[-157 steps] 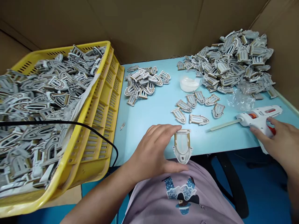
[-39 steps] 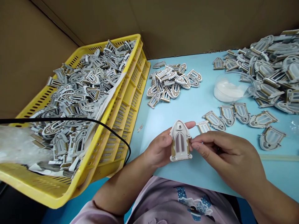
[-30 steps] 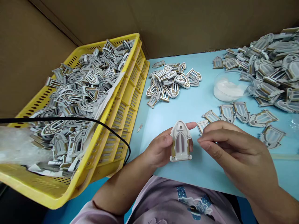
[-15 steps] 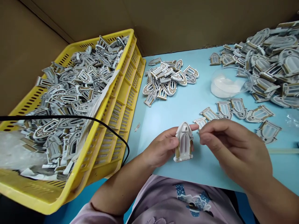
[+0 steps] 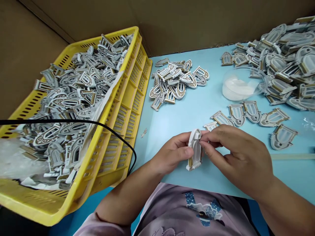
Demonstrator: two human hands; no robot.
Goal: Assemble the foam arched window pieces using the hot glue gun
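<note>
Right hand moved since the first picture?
Yes, leftward against the bowl. Then the right hand was at the glue gun, well right of the bowl; now it's nearer than the bowl, fingers at the frame.

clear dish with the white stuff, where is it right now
In the head view, the dish sits on the blue table at right, by the left edge of the big heap, behind the loose arched frames.

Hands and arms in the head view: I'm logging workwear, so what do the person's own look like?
The left hand and right hand show no gloves, rings or watch. A pale mauve sleeve ends near the left elbow; the right forearm is uncovered, its sleeve out of view.
</note>
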